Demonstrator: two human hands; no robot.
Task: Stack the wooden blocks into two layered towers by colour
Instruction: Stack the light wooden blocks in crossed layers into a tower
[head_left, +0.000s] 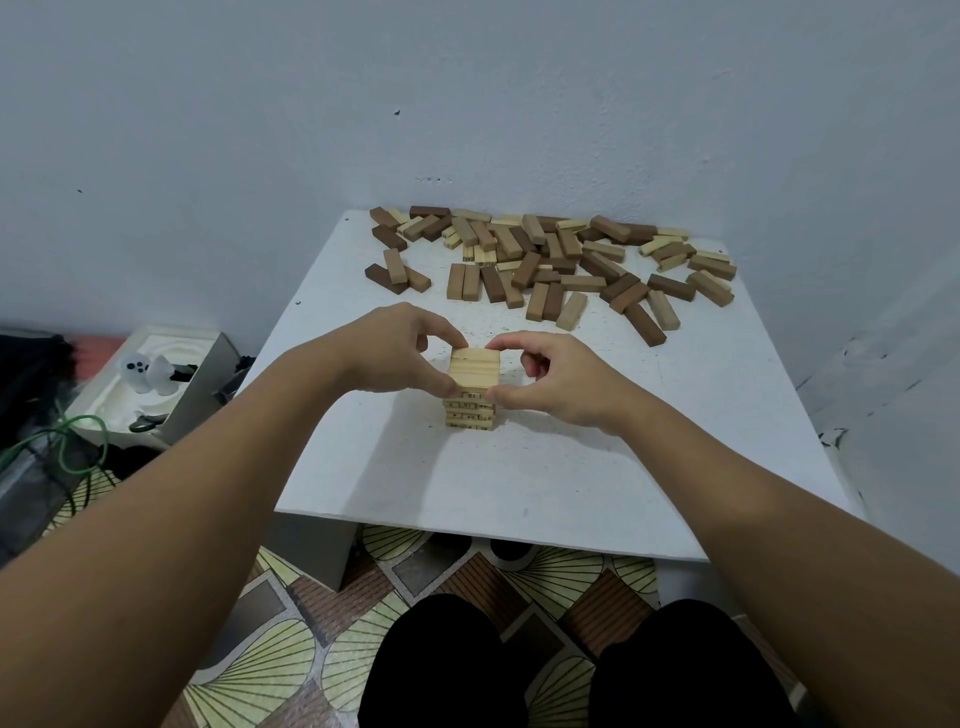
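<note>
Nearest the camera, below the table's front edge, two knees in black cloth (571, 670) sit over a floor (270, 660) patterned with pale green fans and brown striped tiles. The white table (545, 483) stands in a corner, its far edge against a pale grey-blue wall (415, 93) and its right side close to a second wall, and its top is speckled with small dark marks. Left of the table, on the floor, lie a white box (156, 395) with two small pale figures in it, a green cord (78, 441) and some dark cloth. Near the middle of the table, toward the front, stands the light tower (471, 389), several layers of pale blocks with small black marks printed on their ends. Both bare forearms reach in from the near corners and meet at it. The left hand (395, 348) pinches the top layer from the left, thumb at the near corner and forefinger curled onto the far edge. The right hand (550, 379) grips the same layer from the right, thumb at the near corner and fingers curled over the far one. The hands hide the upper sides of the tower. Beyond the tower, along the far edge by the wall, lies the loose pile of blocks (556, 260), dark brown, mid brown and pale ones mixed, some lying on others
</note>
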